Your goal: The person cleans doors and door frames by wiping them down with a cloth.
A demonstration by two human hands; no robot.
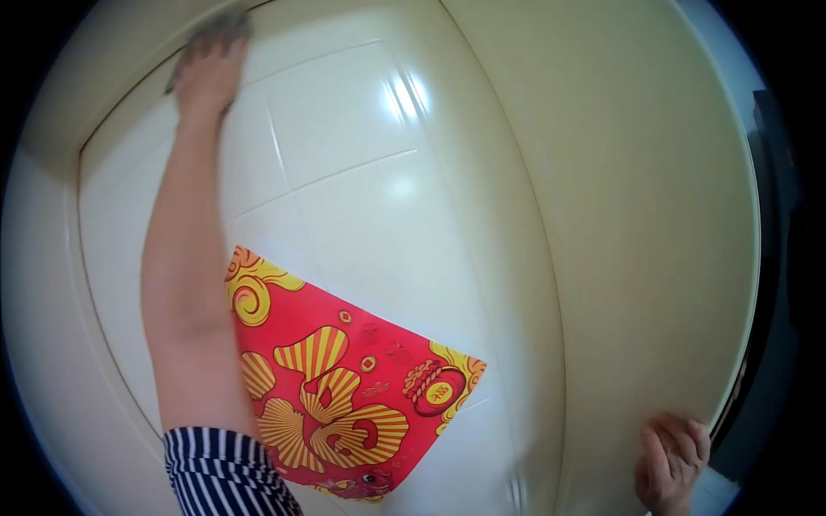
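My left hand [209,79] reaches up to the top left of a cream panelled door [361,215]. It presses a dark grey cloth [222,29] against the surface; hand and cloth are blurred. Below, partly behind my left forearm, a red and yellow paper decoration [344,387] hangs on the door, printed with a fan-striped character, coins and a money bag. At the lower right, my right hand [671,464] has its fingers bent at the door's outer edge, apparently gripping it.
A raised cream moulding [64,215] curves down the left side. Beyond the door's right edge is a dark upright object [779,258], with a bit of pale tiled floor [716,494] below it. Light reflects off the glossy door near the top.
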